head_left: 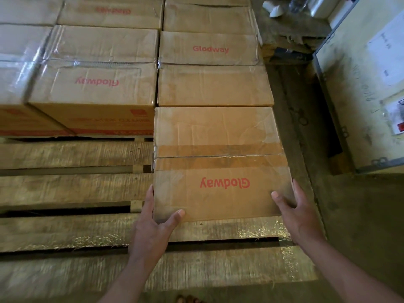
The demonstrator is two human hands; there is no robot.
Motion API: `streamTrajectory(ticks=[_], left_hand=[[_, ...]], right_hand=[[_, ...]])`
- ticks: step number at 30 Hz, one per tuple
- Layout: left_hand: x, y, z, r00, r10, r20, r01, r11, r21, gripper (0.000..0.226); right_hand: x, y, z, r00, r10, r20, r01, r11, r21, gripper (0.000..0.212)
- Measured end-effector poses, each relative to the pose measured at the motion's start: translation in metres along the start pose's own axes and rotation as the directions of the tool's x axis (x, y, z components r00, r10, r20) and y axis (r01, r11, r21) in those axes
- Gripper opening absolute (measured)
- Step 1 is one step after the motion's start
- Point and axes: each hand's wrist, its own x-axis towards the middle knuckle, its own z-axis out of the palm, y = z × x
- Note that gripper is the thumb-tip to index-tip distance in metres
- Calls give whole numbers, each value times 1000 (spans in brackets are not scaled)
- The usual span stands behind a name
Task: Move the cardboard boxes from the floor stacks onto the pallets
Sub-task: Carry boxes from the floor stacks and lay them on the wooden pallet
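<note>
two hands grip a cardboard box [218,136] by its near corners: left hand [153,224] and right hand [297,213], thumbs on top, fingers down its sides. it sits on the pallet [76,189] against a row of boxes [215,85]; taller box [94,84] left, crate [360,95] right.

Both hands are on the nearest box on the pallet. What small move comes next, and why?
Probably release it. The box seems to lie flat on the pallet, far edge seemingly against the box behind, so the left hand and right hand at its near corners likely carry nothing.
</note>
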Motion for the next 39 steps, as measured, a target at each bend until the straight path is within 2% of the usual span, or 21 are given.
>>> streamTrajectory(ticks=[4, 8, 11, 16, 21, 27, 29, 33, 39], left_hand=[[-3, 6, -7, 1000, -4, 15, 4, 1000, 29, 99], [-14, 8, -31, 996, 38, -76, -33, 998, 58, 92], [-29, 5, -60, 983, 71, -167, -55, 993, 100, 85], [-55, -17, -142, 945, 3, -327, 10, 999, 36, 82], [-89, -67, -253, 850, -52, -523, 52, 999, -15, 78], [-143, -147, -391, 735, -96, -672, 95, 995, -38, 78], [-163, -172, -439, 710, -112, -695, 120, 992, -37, 79], [-200, -220, -528, 615, -140, -776, 143, 988, -65, 83], [-235, -283, -625, 536, -97, -839, 138, 990, -26, 81]], right_hand=[[-1, -11, 1, 997, -23, -76, 11, 987, -159, 73], [-22, -41, 11, 972, -185, -145, 148, 961, -234, 67], [-47, -72, 31, 942, -328, -71, 280, 885, -372, 63], [-99, -144, 90, 885, -456, 96, 456, 803, -385, 58], [-175, -220, 170, 765, -582, 276, 644, 695, -319, 55], [-308, -293, 294, 601, -662, 448, 792, 568, -224, 60], [-356, -314, 334, 551, -679, 484, 826, 524, -205, 62], [-447, -355, 408, 440, -707, 554, 890, 425, -166, 61], [-546, -406, 498, 309, -737, 601, 946, 305, -112, 61]])
